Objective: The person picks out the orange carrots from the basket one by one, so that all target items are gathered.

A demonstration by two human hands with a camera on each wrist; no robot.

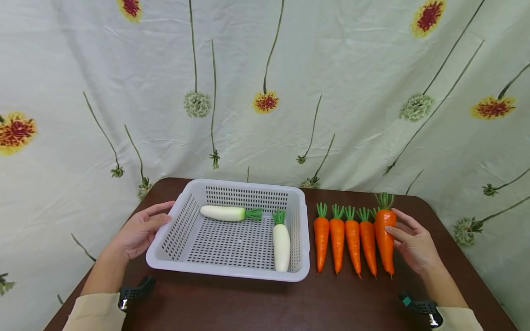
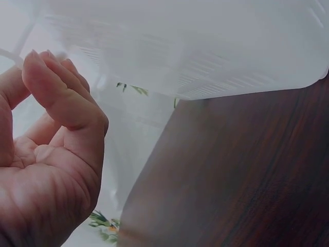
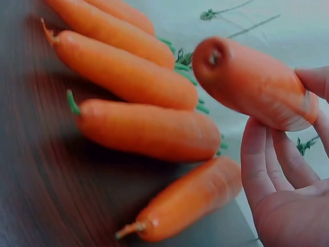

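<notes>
A light grey plastic basket [image 1: 227, 271] with slotted walls stands on the table, and my left hand [image 1: 142, 230] grips its left rim. Close up in the left wrist view, the left hand [image 2: 56, 149] has its fingers bent at the edge of the basket [image 2: 154, 46]. Two white radishes with green tops are inside: one radish [image 1: 223, 213] lies crosswise at the back, the other radish [image 1: 281, 248] lengthwise along the right wall. My right hand [image 1: 414, 241] pinches an orange carrot [image 1: 385, 239] between thumb and fingers, raised over the row's right end in the right wrist view [image 3: 252, 82].
Right of the basket, several carrots [image 1: 337, 243] lie side by side on the dark brown table [image 1: 232, 303], green tops toward the back. The held carrot partly hides the rightmost one. A flowered white cloth [image 1: 232, 133] hangs behind the table.
</notes>
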